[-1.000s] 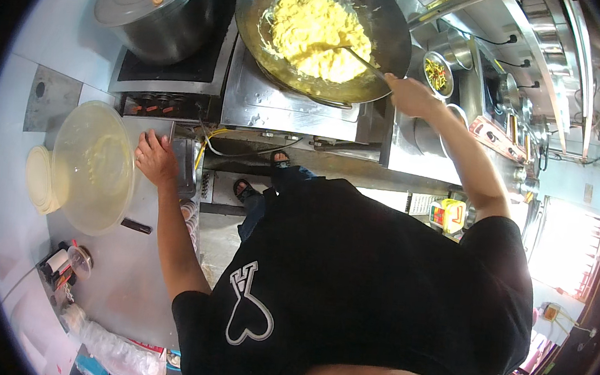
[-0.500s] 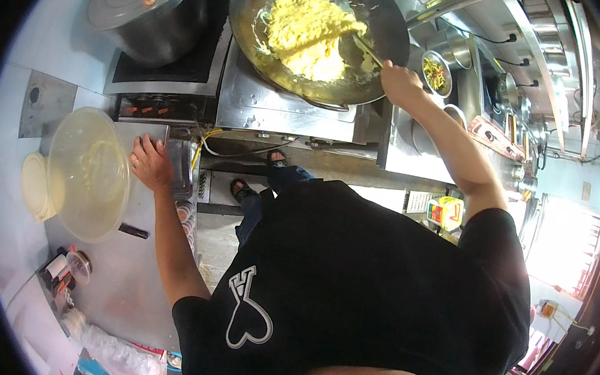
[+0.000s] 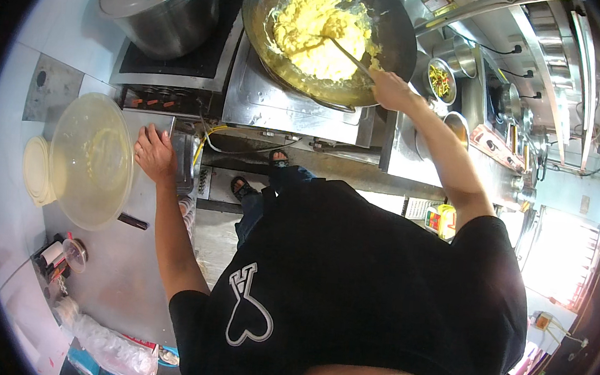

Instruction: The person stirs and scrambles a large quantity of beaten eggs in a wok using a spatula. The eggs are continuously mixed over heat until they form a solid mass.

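While the right hand grips the spatula in the eggs, stirring looks underway; left hand rests spread flat on the counter.

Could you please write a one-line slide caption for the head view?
Right hand stirs yellow scrambled egg in a wok with a spatula; left hand rests on the steel counter.

Yellow scrambled egg; dark wok; translucent yellowish bowl; silver pot.
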Tool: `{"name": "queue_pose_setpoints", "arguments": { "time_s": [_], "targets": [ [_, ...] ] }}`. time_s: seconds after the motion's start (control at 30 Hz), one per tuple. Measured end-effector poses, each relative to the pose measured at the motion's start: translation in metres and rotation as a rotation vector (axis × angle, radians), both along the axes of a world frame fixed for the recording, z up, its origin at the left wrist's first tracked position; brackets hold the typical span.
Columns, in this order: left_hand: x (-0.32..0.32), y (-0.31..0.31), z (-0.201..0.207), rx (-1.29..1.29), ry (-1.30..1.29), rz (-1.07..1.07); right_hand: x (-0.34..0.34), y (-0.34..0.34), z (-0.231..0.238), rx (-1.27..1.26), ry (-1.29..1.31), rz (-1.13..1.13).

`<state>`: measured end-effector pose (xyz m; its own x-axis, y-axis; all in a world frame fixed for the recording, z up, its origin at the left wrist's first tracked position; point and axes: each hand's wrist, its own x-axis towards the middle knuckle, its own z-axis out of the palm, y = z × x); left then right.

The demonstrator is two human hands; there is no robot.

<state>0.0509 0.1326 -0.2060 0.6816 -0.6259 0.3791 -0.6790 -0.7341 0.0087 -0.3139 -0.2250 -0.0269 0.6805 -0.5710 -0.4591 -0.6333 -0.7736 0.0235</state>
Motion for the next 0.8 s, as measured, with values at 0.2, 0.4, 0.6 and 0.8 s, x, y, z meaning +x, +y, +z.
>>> {"name": "queue_pose_setpoints", "arguments": {
  "time_s": [0.2, 0.4, 0.6, 0.8],
  "targets": [
    [-0.003, -0.002, 0.011, 0.016, 0.049, 0.024, -0.029, 0.018, 0.155, 0.192, 0.043, -0.209],
    [-0.002, -0.002, -0.001, 0.002, 0.013, 0.010, -0.046, 0.025, 0.087, 0.072, -0.233, 0.208],
    [0.000, 0.000, 0.001, 0.019, -0.030, 0.014, 0.044, 0.000, -0.010, -0.093, -0.018, -0.143],
    [-0.001, -0.001, 0.004, 0.059, -0.009, 0.043, 0.062, -0.042, -0.044, -0.291, -0.071, -0.396]
  ]
}}
